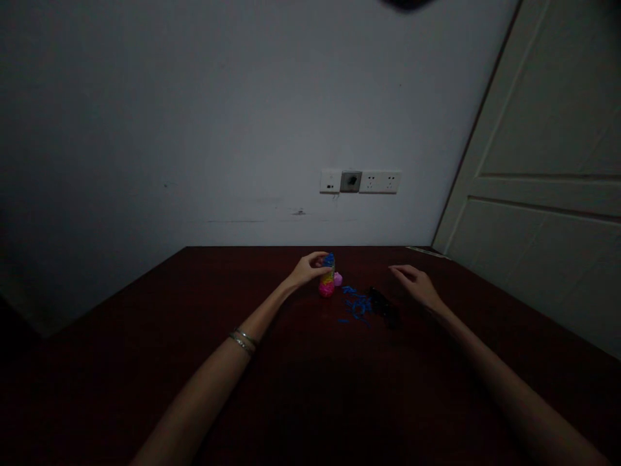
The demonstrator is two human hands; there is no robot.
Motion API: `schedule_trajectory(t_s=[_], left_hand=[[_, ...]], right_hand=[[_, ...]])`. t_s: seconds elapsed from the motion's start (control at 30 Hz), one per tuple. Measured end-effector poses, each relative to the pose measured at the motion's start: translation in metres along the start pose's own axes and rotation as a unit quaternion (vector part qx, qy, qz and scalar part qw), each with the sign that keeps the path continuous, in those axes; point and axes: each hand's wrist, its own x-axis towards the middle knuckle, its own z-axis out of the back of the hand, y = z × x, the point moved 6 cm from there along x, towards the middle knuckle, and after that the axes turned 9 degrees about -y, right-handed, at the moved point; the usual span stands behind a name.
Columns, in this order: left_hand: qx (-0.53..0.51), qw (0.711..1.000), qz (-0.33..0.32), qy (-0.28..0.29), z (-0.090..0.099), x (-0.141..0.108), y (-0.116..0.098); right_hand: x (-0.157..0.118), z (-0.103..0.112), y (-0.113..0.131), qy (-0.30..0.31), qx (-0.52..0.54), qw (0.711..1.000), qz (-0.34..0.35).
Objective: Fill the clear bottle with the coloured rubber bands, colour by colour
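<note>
My left hand (310,268) is closed around the upper part of a small clear bottle (326,285) that stands upright on the table. The bottle's filling shows in layers, pink at the bottom, then yellow, with blue at the top. Just right of it sits a small pink object (338,279), perhaps a cap. Loose blue strips (358,305) are scattered to the right and nearer to me. Beside them lies a dark, shiny, crumpled thing (383,307). My right hand (413,282) hovers beyond it on the right, fingertips pinched together; anything between them is too small to see.
The dark red table (272,388) reaches back to a grey-white wall (194,116). Sockets and switches (359,182) are set in the wall above the table. A pale panelled door (548,168) stands at the right. A thin flat strip (427,252) lies at the table's back right corner.
</note>
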Motion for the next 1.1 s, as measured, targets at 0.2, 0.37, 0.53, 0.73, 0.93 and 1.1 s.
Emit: schedule_trajectory(t_s=[0.2, 0.37, 0.53, 0.73, 0.93, 1.1], left_hand=[[0.0, 0.999, 0.002, 0.035, -0.009, -0.009, 0.005], [-0.002, 0.999, 0.005, 0.051, -0.012, -0.012, 0.006], [0.018, 0.999, 0.0, 0.05, -0.013, -0.013, 0.008], [0.025, 0.999, 0.007, 0.044, -0.015, -0.016, 0.007], [0.034, 0.999, 0.015, 0.037, -0.013, -0.016, 0.013], [0.029, 0.999, 0.012, 0.035, -0.011, -0.015, 0.017]], right_hand=[[0.002, -0.031, 0.119, 0.141, 0.001, 0.977, 0.158], [0.009, -0.066, 0.142, 0.213, -0.039, 0.955, 0.202], [0.016, -0.082, 0.14, 0.254, -0.069, 0.94, 0.215], [0.036, -0.091, 0.147, 0.288, -0.103, 0.936, 0.174], [0.045, -0.117, 0.16, 0.444, -0.133, 0.88, 0.105], [0.043, -0.143, 0.155, 0.53, -0.154, 0.832, 0.051]])
